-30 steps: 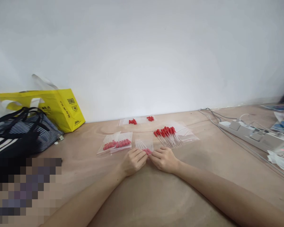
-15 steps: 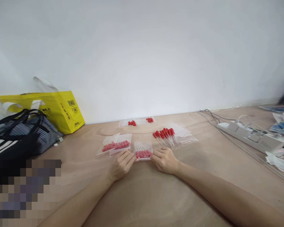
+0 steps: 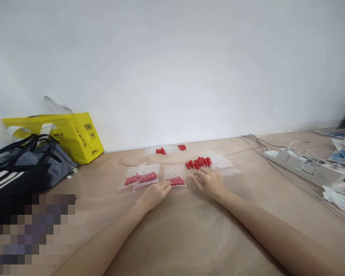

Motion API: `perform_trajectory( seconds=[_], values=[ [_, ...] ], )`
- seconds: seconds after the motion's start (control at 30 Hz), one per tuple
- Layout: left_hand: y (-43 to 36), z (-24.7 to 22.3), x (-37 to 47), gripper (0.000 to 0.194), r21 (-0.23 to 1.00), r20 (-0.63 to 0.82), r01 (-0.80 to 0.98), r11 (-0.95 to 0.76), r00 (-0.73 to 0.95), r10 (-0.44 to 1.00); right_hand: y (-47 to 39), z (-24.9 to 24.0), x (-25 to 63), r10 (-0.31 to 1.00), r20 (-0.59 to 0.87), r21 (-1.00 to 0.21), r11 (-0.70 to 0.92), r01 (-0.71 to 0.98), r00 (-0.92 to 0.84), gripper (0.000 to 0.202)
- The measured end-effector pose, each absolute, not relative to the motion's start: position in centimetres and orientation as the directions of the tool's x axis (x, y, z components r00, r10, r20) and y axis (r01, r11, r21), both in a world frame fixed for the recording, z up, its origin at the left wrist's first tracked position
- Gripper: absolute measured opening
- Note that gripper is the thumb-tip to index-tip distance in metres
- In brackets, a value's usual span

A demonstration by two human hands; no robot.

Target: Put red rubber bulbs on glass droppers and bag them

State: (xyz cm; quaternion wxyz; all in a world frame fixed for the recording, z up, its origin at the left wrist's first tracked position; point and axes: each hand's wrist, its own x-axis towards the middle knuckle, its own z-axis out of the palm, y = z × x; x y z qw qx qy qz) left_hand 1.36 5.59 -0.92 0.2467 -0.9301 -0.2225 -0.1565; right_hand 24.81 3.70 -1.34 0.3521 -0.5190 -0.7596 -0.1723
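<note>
A small clear zip bag (image 3: 174,171) lies flat on the table, with several red-bulbed thin white sticks inside, their red ends toward me. My left hand (image 3: 156,194) rests at its near left corner, fingers stretched out and touching the edge. To the right, my right hand (image 3: 209,182) reaches over a loose pile of the same red-bulbed sticks (image 3: 199,162). Its fingers are extended over the pale stems; the fingertips are partly blurred and I see nothing gripped. Left of the middle bag, filled bags (image 3: 145,171) overlap in a stack.
Flat clear bags (image 3: 225,163) lie behind the loose pile. Near the wall is another bag (image 3: 171,148) with two clusters of red pieces. A yellow bag (image 3: 83,140) and a striped bag (image 3: 61,165) stand at left. At right are a power strip (image 3: 307,166) and cables.
My right hand has left the middle bag and moved right and forward onto the loose sticks. My left hand's fingers have loosened, and the bag now lies flat, slightly farther away.
</note>
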Motion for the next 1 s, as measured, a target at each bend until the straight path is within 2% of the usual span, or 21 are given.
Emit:
perform_trajectory(
  seconds=[0.1, 0.2, 0.3, 0.5, 0.6, 0.7, 0.8, 0.9, 0.97, 1.0],
  values=[
    [6.2, -0.5, 1.8, 0.025, -0.381, 0.410, 0.554, -0.740, 0.819, 0.402, 5.7, -0.5, 27.8, 0.798, 0.589, -0.300, 0.073, 0.951, 0.125, 0.024],
    [6.3, -0.6, 2.0, 0.028, -0.378, 0.437, 0.581, -0.721, 0.798, 0.414, 8.0, 0.2, 31.4, 0.860, 0.331, -0.368, -0.261, 0.893, 0.388, 0.024],
    [5.7, -1.3, 1.6, 0.027, -0.387, 0.469, 0.569, -0.726, 0.799, 0.376, 10.1, 0.2, 34.2, 0.846, 0.259, -0.378, -0.355, 0.855, 0.465, 0.030],
    [3.2, -1.9, -0.3, 0.024, -0.326, 0.600, 0.496, -0.805, 0.767, 0.229, 13.6, -0.8, 35.4, 0.846, 0.121, -0.407, -0.435, 0.803, 0.520, 0.047],
    [2.3, -1.5, -1.1, 0.024, -0.267, 0.621, 0.517, -0.814, 0.738, 0.265, 14.4, -1.3, 35.5, 0.830, 0.067, -0.431, -0.477, 0.766, 0.554, 0.046],
    [2.1, -1.1, -1.4, 0.025, -0.214, 0.624, 0.544, -0.811, 0.715, 0.315, 14.3, -1.4, 35.8, 0.805, 0.056, -0.466, -0.502, 0.728, 0.591, 0.034],
    [2.2, -0.9, -1.2, 0.025, -0.207, 0.612, 0.541, -0.815, 0.722, 0.323, 13.5, -0.8, 35.9, 0.777, 0.139, -0.513, -0.473, 0.716, 0.613, 0.026],
    [2.4, -1.1, -1.1, 0.026, -0.221, 0.604, 0.532, -0.817, 0.733, 0.314, 12.2, 0.4, 35.3, 0.743, 0.300, -0.554, -0.375, 0.743, 0.598, 0.027],
    [2.5, -1.2, -1.0, 0.025, -0.217, 0.601, 0.530, -0.820, 0.734, 0.316, 11.0, 1.5, 34.5, 0.700, 0.447, -0.615, -0.211, 0.760, 0.556, 0.026],
    [2.5, -1.3, -1.0, 0.024, -0.212, 0.601, 0.529, -0.821, 0.733, 0.317, 10.4, 2.0, 33.8, 0.665, 0.528, -0.661, -0.069, 0.747, 0.528, 0.025]
  ],
)
